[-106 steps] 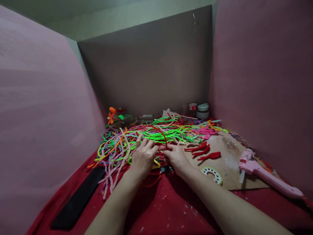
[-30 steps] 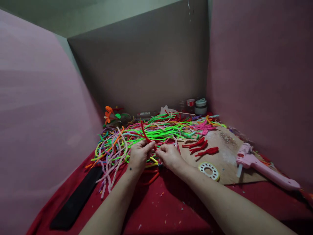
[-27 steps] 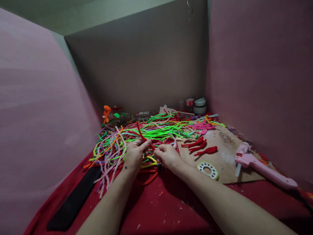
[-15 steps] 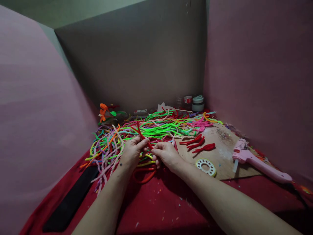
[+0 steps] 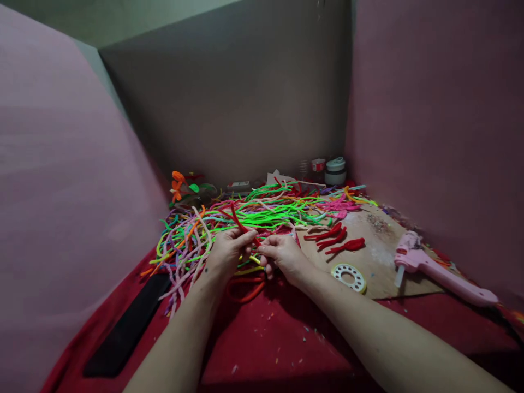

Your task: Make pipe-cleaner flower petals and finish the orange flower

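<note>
Between my hands is a red pipe cleaner [image 5: 237, 217], bent so that two ends stick up past my left fingers. My left hand [image 5: 231, 248] pinches it between thumb and fingers. Close beside it, my right hand [image 5: 280, 254] pinches the lower end of the same piece. Behind both hands spreads a heap of coloured pipe cleaners [image 5: 278, 213], bright green ones on top. A red loop [image 5: 245, 292] lies on the cloth just under my hands. Several folded red pieces [image 5: 347, 245] rest on the board to the right.
A brown board [image 5: 379, 273] at right bears a round white-and-yellow holed disc [image 5: 349, 278] and a pink glue gun [image 5: 442, 273]. On the red cloth [image 5: 278, 338] lies a black strip [image 5: 126, 327]. An orange flower [image 5: 177, 185] and a lidded jar [image 5: 335, 172] stand at the back.
The whole view has shifted slightly, so things appear a little further right. Both hands keep their pinch on the red pipe cleaner, with only slight finger movement.
</note>
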A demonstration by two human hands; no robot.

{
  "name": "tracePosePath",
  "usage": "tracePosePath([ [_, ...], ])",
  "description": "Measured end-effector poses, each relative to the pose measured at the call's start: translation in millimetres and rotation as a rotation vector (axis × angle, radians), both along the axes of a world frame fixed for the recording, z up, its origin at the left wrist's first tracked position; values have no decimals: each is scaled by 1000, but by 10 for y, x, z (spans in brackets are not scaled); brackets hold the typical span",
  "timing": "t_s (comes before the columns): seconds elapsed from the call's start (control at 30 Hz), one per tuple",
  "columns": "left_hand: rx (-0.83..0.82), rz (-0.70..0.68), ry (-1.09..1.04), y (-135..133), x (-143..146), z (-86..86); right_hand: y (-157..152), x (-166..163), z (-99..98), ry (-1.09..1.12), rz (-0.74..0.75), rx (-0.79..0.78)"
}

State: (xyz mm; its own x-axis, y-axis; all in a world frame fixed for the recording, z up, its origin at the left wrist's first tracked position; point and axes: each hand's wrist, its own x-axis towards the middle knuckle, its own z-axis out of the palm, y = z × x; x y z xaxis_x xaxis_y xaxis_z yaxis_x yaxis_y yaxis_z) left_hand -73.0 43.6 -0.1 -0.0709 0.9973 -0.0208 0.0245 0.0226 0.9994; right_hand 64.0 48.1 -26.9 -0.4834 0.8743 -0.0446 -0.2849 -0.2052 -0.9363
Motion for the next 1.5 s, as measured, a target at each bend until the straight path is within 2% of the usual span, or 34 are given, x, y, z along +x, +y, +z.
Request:
tracePosePath([
  [0.17,-65,-15,-77,-3,2,-36,3,10,-2,61,45,-18],
  [0.43,-68,-103,-59,-38,40,-49,9,19,-19,98,57,-22],
  [0.77,1,-4,9,6,-4,-136,73,11,-70,134,136,-85],
  [1.0,-44,8,17,-37,33,-69,71,10,-71,99,117,-142],
  [1.5,14,-75,0,-57,61,-49,71,7,-100,121,69,-62],
])
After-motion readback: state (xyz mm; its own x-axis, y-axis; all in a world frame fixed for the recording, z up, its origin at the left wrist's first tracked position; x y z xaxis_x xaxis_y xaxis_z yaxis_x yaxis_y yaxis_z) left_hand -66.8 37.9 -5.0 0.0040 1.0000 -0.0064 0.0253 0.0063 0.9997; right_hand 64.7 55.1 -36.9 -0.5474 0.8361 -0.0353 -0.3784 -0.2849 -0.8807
